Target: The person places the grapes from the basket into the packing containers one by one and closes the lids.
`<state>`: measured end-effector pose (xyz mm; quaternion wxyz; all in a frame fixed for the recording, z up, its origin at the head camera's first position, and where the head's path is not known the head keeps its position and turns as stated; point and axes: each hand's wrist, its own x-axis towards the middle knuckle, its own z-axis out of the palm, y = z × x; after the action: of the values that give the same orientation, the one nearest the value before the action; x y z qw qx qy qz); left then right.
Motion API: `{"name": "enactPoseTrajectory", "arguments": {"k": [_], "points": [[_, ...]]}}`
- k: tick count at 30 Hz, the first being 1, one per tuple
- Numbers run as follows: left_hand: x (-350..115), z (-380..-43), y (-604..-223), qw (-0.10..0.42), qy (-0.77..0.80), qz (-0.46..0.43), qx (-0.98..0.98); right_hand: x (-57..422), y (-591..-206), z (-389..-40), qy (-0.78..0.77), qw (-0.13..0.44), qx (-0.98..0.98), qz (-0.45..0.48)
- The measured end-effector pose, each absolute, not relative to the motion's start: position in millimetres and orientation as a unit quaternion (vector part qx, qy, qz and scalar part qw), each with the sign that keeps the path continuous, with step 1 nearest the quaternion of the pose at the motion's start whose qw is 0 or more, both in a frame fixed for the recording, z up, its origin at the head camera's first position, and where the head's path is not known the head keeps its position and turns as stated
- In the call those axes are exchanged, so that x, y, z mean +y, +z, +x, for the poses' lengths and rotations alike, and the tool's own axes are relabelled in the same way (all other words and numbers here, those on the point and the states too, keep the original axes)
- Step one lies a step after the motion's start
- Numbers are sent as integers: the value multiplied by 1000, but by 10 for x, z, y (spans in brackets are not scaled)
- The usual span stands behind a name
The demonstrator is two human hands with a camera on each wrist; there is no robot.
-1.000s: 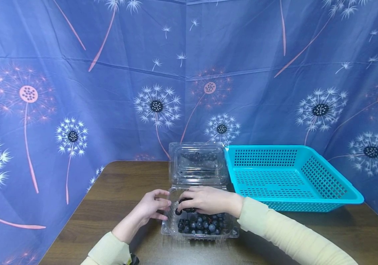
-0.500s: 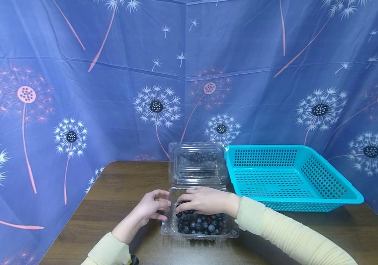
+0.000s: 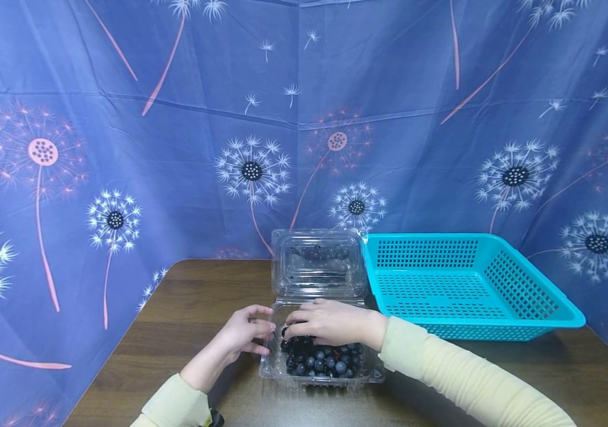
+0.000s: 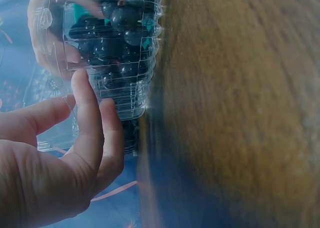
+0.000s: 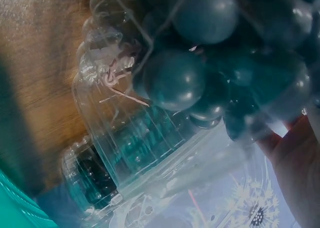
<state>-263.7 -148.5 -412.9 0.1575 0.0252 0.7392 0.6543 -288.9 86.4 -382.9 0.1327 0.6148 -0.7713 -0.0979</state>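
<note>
A clear plastic clamshell box (image 3: 269,369) with its lid (image 3: 319,267) raised stands on the table, holding dark grapes (image 3: 330,360). My right hand (image 3: 325,322) reaches into it from the right, its fingers curled over grapes on the left side; the fingertips are partly hidden among them. In the right wrist view, grapes (image 5: 175,80) fill the upper right, with part of the hand (image 5: 300,163) behind them. With fingers spread, my left hand (image 3: 242,333) touches the box's left side; in the left wrist view its fingertips (image 4: 80,82) lie at the clear wall.
A turquoise perforated basket (image 3: 501,329) stands on the wooden table (image 3: 176,332) right of the box. Behind hangs a blue dandelion-print cloth (image 3: 421,148). A small dark object (image 3: 217,418) lies near the left sleeve at the front.
The right hand has shifted slightly left in the box, and the grapes under its fingers have moved, with more of them showing below the fingertips. The left hand stays in place.
</note>
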Motion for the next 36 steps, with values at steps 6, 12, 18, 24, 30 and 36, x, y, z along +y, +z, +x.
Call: {"name": "enactPoseTrajectory", "arguments": {"k": [6,12,18,24,30,36], "points": [[-1483,-2622,-4122,155,654,24,740,867,-3787,-2858,-107,134,-772,612],[-1478,-2616,-4117,155,656,23,738,895,-3741,-2838,-104,142,-779,602],[-1473,-2614,-4115,157,659,23,735,949,-3679,-2800,-88,138,-786,596],[-1473,-2612,-4114,157,660,22,734,1019,-3664,-2770,-59,144,-790,593],[-1467,-2613,-4111,156,662,21,733,1082,-3647,-2722,-31,140,-804,577],[-1456,-2605,-4104,154,663,22,732,1153,-3594,-2635,-7,143,-823,549]]}}
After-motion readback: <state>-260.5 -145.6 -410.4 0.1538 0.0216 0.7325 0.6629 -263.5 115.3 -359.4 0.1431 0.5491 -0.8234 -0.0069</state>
